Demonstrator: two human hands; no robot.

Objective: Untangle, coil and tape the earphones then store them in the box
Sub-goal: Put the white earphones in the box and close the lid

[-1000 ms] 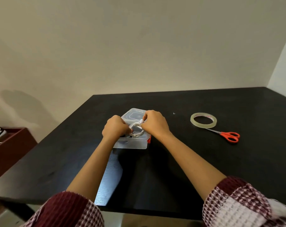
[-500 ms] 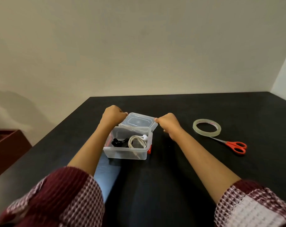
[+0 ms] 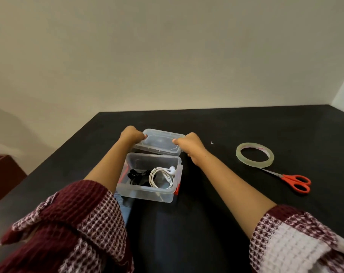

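Earphones (image 3: 151,177) coiled white, inside clear box (image 3: 145,191)

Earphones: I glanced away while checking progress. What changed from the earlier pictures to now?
Both hands let go of the white earphones, now lying coiled in the box beside a black set. The left hand and right hand moved back and grip the lid at its two ends. The tape roll and scissors stayed put.

No legible text; red print on tape roll (image 3: 255,170) too small
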